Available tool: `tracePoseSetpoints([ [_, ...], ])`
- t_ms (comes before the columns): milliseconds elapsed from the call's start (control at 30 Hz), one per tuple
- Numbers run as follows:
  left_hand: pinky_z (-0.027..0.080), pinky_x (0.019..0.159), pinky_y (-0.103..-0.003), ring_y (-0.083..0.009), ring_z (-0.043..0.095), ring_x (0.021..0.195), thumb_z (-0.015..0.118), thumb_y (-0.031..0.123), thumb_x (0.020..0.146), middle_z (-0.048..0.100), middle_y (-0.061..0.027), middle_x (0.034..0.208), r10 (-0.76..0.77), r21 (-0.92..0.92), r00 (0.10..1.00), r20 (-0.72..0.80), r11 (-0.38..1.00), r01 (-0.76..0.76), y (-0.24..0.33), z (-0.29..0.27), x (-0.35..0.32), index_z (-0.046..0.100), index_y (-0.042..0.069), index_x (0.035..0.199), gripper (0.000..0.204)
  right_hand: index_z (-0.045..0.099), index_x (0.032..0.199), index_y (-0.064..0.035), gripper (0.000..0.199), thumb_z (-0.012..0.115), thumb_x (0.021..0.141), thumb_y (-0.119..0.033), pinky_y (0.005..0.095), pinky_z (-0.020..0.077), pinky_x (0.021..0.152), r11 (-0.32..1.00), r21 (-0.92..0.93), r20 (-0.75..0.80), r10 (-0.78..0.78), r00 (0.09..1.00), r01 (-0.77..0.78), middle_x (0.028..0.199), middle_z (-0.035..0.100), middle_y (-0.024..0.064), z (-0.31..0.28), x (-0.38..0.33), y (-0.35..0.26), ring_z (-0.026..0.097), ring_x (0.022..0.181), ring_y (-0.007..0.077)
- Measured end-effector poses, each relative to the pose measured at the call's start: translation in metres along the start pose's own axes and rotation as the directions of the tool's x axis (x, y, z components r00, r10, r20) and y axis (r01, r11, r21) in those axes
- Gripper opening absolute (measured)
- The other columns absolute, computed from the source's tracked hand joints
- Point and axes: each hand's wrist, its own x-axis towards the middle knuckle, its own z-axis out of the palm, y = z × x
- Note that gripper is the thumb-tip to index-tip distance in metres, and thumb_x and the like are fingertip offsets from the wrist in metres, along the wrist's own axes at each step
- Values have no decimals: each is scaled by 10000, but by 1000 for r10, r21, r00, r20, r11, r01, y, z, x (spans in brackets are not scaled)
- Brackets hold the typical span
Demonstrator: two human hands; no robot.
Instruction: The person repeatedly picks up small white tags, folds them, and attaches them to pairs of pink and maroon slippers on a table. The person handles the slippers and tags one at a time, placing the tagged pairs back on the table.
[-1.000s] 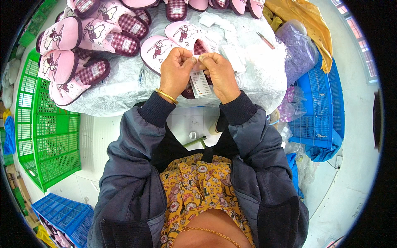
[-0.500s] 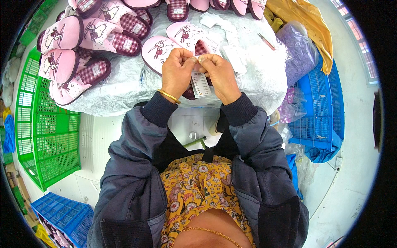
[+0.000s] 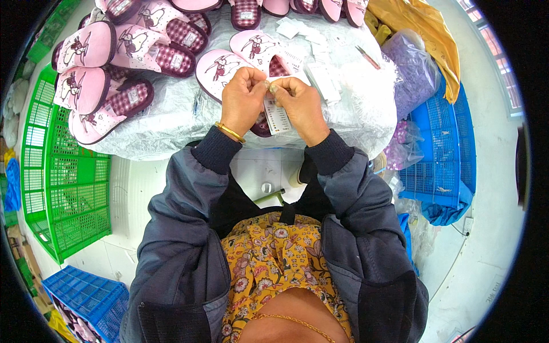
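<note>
Pinching a white tag (image 3: 278, 117) between both hands, left hand (image 3: 243, 103) and right hand (image 3: 300, 106) clamped on it; tag not yet on the slipper (image 3: 229, 66) beneath; more slippers (image 3: 86, 86) wait on the bench (image 3: 354, 123)

Packing workshop, pink slippers (image 3: 86, 48), plastic crates (image 3: 57, 188)

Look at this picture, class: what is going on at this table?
A person holds a white paper tag pinched at its top between the left hand and the right hand, just above a pink slipper on the plastic-covered table. More pink slippers lie piled to the left, loose white tags to the right.
</note>
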Motion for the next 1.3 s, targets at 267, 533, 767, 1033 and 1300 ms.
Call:
tracePoseSetpoints([
  [267,383,467,-205,-57,482,516,574,11,932,582,-20,769,5,-75,997,74,997,0,2,-7,-3,536,7,1021,97,672,934,32,142,676,875,-97,228,475,617,981,195,55,-15,998,4,811,672,24,-3,-2,-1,571,678,65],
  [533,427,508,-195,-64,525,536,578,12,933,608,-21,796,128,75,992,-20,989,-126,21,-14,-20,575,0,1042,109,654,976,-21,207,729,821,-136,268,491,650,978,-174,-36,-123,992,115,881,686,56,-13,-4,-7,629,716,135],
  [767,435,737,-250,-109,503,793,650,33,882,560,-33,948,591,549,773,-230,735,-399,-4,-67,-8,634,18,961,83,569,1136,-58,485,783,742,-242,415,504,755,678,-588,168,-432,886,442,980,693,109,-12,25,-31,648,860,302],
  [1033,453,781,-265,-134,551,853,627,90,920,580,-57,959,434,412,833,-345,867,-281,-26,-85,-4,633,9,961,91,456,1358,-119,690,764,765,-293,401,519,732,529,-745,259,-333,907,407,924,674,142,22,36,-46,669,844,315],
  [1300,446,834,-326,-216,555,896,565,146,950,578,-104,947,410,338,761,-502,903,-264,-43,-87,0,606,-5,983,160,613,1086,-61,331,646,760,-110,441,490,639,550,-614,167,-611,774,566,827,634,154,5,25,-36,629,727,337],
])
